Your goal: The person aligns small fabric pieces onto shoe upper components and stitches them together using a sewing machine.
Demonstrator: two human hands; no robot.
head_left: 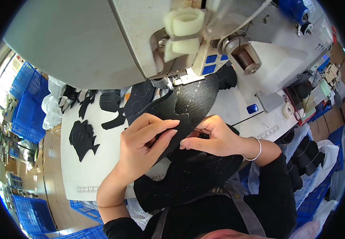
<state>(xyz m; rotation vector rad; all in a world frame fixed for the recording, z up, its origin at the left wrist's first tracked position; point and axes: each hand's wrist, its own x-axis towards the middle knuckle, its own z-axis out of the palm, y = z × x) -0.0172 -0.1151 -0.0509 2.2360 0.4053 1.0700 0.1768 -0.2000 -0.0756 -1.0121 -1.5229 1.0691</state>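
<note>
My left hand [142,143] pinches a smooth black cut piece [183,124] between thumb and fingers. That piece has a jagged edge and lies over a larger black textured panel [198,97] with white dashed marks. My right hand [216,137], with a bangle at its wrist, is closed at the panel's right edge; its thumb points toward my left hand, and what its fingertips grip is partly hidden. The panel's far end lies under the head of a sewing machine [128,44]. More black marked material [192,179] hangs over the table's near edge against my body.
On the white table [71,175], a black spiky cut piece [83,139] and several others lie to the left. A thread spool [244,57] sits on the machine at right. Blue crates [31,101] stand on the left floor, and plastic bags with black pieces [305,157] at right.
</note>
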